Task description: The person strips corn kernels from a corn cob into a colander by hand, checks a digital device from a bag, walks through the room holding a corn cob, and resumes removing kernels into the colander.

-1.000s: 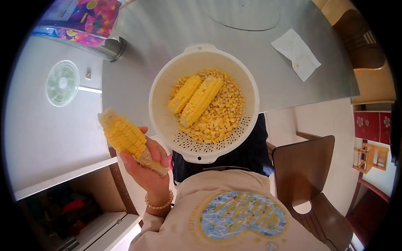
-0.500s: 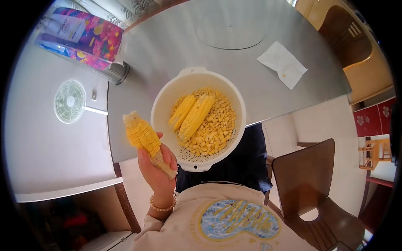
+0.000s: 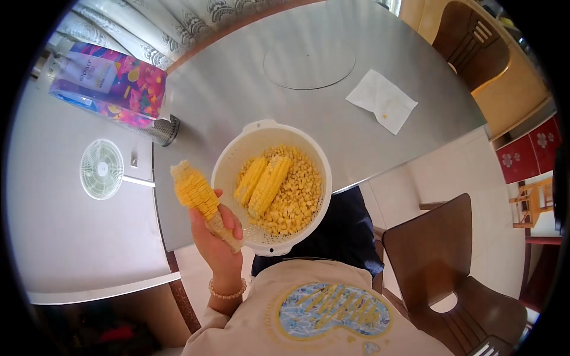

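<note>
In the head view, taking the colander (image 3: 236,153) as the dial with twelve pointing away from the person, the left hand (image 3: 215,240) is gripping a partly stripped corn cob (image 3: 197,194) at about eight o'clock, fingers curling closely around its bare near end. The right hand is not showing, so I cannot tell how its fingers are standing. The colander is holding two cobs (image 3: 270,187), lying side by side on loose kernels (image 3: 300,190).

Spills seem the likeliest trouble: the held cob's kernelled half is leaning outside the rim, so grains loosened there could be missing the colander. Its six o'clock side appears to be jutting past the near edge of the table (image 3: 225,77), toward the lap (image 3: 329,222); a press on that lip could be tipping it.

For room, grey tabletop is stretching from the rim toward twelve and one, with a tissue (image 3: 380,101) lying near two. A mesh basket (image 3: 166,132) is standing at ten, a chair (image 3: 430,249) at four.
</note>
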Demonstrator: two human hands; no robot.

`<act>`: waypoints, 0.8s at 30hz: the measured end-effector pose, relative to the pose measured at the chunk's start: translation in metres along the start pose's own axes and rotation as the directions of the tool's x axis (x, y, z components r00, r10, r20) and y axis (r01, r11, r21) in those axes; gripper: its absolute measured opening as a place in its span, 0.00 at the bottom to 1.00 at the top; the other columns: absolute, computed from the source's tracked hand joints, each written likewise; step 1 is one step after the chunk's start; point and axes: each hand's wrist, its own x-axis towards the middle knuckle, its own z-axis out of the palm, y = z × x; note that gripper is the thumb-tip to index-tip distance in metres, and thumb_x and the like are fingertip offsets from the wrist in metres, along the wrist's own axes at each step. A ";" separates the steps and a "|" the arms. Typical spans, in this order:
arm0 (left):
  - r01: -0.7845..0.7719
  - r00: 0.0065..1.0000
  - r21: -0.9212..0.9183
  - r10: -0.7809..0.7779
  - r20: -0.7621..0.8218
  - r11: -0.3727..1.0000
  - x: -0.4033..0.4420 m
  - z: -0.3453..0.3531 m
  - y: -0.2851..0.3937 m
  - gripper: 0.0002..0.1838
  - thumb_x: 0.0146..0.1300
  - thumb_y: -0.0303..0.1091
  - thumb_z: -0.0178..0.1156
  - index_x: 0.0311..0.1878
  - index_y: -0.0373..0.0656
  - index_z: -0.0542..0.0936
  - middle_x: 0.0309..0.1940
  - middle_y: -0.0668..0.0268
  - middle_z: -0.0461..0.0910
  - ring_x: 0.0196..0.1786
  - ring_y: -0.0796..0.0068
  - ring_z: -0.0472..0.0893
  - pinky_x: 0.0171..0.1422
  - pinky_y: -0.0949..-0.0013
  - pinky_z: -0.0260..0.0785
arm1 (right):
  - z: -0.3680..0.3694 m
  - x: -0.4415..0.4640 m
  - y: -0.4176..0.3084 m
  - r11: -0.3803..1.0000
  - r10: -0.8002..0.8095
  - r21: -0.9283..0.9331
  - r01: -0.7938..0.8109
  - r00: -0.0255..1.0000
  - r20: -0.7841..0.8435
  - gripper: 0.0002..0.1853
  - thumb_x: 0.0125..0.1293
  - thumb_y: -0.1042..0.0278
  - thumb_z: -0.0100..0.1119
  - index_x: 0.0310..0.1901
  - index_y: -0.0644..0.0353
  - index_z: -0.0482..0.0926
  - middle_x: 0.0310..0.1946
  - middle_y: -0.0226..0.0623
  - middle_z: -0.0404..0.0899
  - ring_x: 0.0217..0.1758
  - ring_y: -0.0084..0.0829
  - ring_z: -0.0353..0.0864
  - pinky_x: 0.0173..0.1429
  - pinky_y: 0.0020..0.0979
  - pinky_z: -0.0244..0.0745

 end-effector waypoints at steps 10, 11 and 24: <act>-0.003 1.000 -0.090 0.002 -0.015 0.996 -0.020 -0.043 -0.007 0.28 0.72 0.54 0.35 0.50 0.36 0.70 0.16 0.70 0.63 0.15 0.82 0.61 0.17 0.80 0.55 | 0.020 -0.024 0.032 0.997 0.070 0.020 -0.069 0.995 -0.064 0.06 0.66 0.72 0.49 0.40 0.65 0.74 0.35 0.41 0.77 0.41 0.30 0.76 0.47 0.31 0.71; -0.012 0.999 -0.093 0.007 -0.049 0.996 -0.023 -0.048 -0.009 0.28 0.72 0.54 0.35 0.49 0.36 0.70 0.16 0.69 0.63 0.14 0.82 0.61 0.17 0.80 0.55 | 0.023 -0.028 0.035 0.997 0.081 0.022 -0.079 0.994 -0.077 0.06 0.66 0.72 0.49 0.39 0.65 0.74 0.35 0.41 0.77 0.41 0.30 0.76 0.47 0.31 0.71; 0.071 0.995 -0.218 -0.084 -0.051 0.973 -0.049 -0.096 -0.018 0.27 0.72 0.54 0.36 0.49 0.36 0.70 0.16 0.70 0.63 0.15 0.83 0.61 0.16 0.81 0.53 | 0.032 -0.060 0.069 0.988 0.153 0.006 -0.155 0.974 -0.167 0.06 0.66 0.72 0.50 0.38 0.65 0.75 0.36 0.41 0.77 0.42 0.30 0.76 0.47 0.31 0.71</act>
